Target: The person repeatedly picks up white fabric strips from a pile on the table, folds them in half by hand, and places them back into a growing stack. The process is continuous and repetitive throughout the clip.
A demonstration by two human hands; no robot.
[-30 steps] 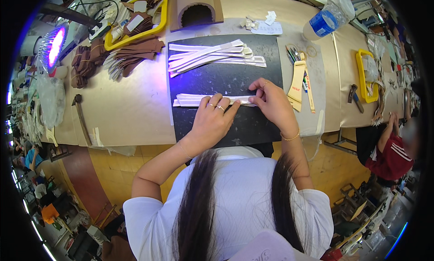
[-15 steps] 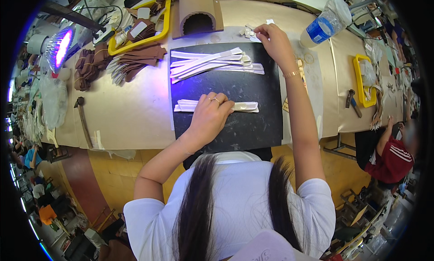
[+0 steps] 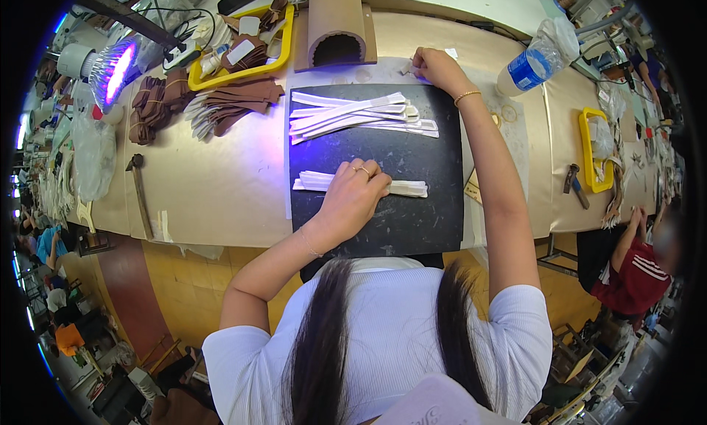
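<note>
On the black mat (image 3: 412, 211), white strips (image 3: 401, 187) are pressed flat under the left hand (image 3: 352, 198). Something small is pinched by the right hand (image 3: 436, 66) fingers.

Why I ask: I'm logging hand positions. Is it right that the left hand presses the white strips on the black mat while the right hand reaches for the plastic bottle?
Not quite. In the head view the right hand is at the mat's far edge, touching small pieces beside the cardboard tube, apart from the plastic bottle. The left hand does press the white strips on the black mat.
</note>
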